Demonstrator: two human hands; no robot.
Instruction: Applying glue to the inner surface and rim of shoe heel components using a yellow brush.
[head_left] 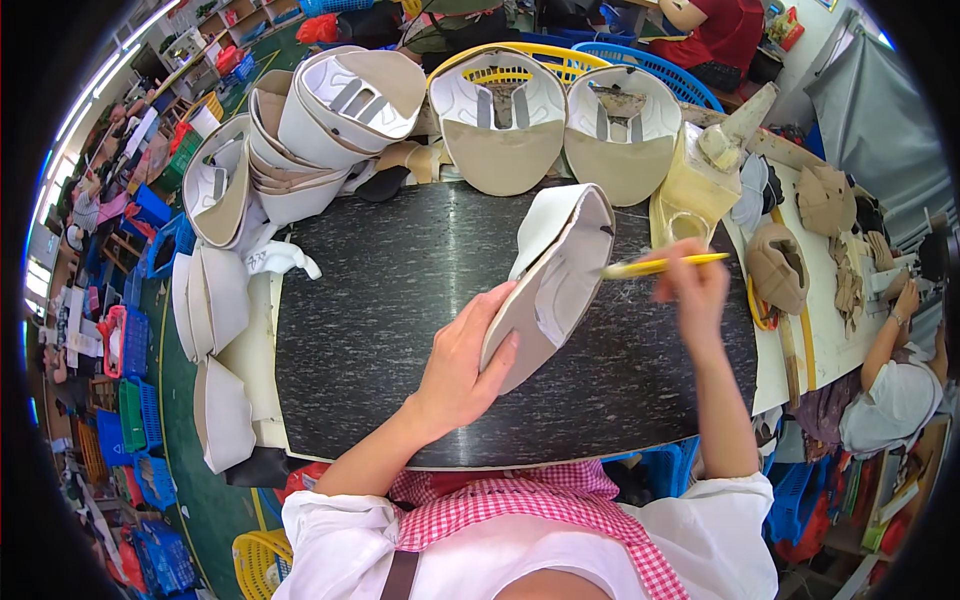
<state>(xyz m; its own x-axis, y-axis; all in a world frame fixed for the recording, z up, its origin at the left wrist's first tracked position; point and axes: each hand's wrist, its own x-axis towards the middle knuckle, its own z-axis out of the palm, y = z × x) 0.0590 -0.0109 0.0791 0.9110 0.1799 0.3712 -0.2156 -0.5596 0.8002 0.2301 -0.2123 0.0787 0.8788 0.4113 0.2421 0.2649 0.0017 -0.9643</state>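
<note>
White and beige cap panel (pixel 550 285), seemingly light and pliable, tilted above the dark tabletop (pixel 380 330) centre, left hand (pixel 462 365) grasping its 7 o'clock edge, right hand (pixel 690 290) at 3 o'clock gripping a yellow brush (pixel 655 266) touching it.

Left hand (pixel 462 362) grips cap piece (pixel 556 278); right hand (pixel 692 290) holds brush (pixel 660 265).

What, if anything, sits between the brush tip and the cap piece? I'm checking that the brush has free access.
Nothing visible does. The right hand holds the yellow brush with its tip at the edge of the white cap piece, which the left hand props up over the dark work mat.
</note>
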